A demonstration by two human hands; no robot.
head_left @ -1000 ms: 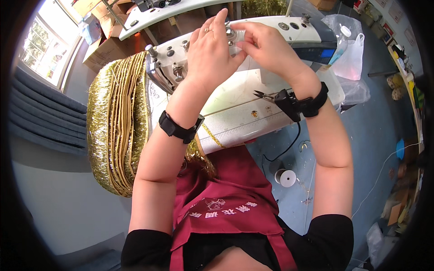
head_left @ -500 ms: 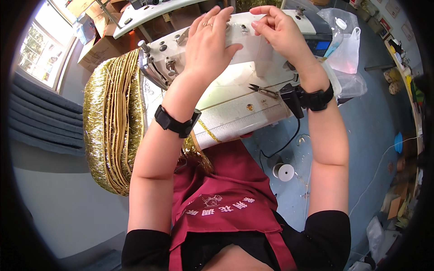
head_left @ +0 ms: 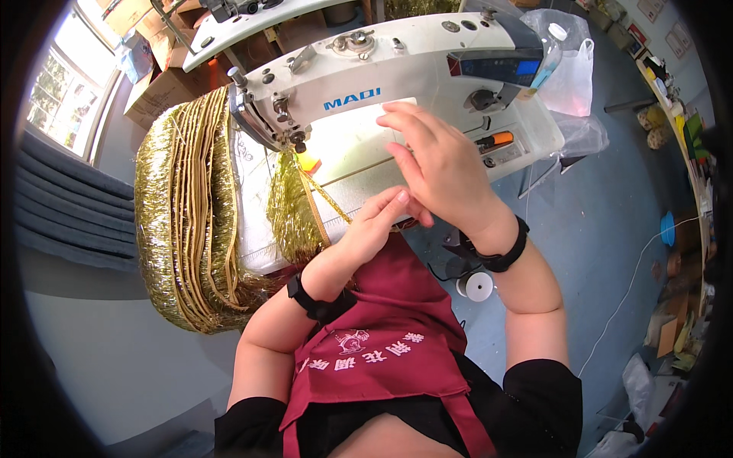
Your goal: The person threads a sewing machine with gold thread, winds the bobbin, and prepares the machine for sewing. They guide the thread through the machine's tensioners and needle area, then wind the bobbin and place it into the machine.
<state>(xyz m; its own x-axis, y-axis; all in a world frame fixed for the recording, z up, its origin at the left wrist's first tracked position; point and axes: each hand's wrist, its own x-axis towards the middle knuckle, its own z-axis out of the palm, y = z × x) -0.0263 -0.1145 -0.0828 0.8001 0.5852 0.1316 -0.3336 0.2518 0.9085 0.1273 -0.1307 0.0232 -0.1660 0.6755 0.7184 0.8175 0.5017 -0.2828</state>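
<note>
The white sewing machine (head_left: 412, 72) spans the worktable in front of me. Gold tinsel fringe (head_left: 290, 214) lies under its needle, with a narrow gold trim (head_left: 332, 204) running toward my left hand. My left hand (head_left: 378, 225) is low at the front edge of the bed, fingers curled together; what they grip, if anything, is hidden. Just above it and to the right, my right hand (head_left: 443, 172) is held over the bed, fingers bent but apart, thumb separate, with nothing visible in it. An orange-handled tool (head_left: 495, 139) rests at the bed's right end.
A thick folded bundle of gold tinsel (head_left: 183, 214) fills the left side. Behind are another machine table (head_left: 221, 34) and cardboard boxes (head_left: 153, 99). Clear plastic bags (head_left: 569, 76) hang at the right. A white spool (head_left: 479, 287) sits below on the blue floor.
Both hands have come down from the machine's top toward me, the right moving left over the bed. The left hand's fingers have curled. Tinsel now shows under the needle, where my arm was.
</note>
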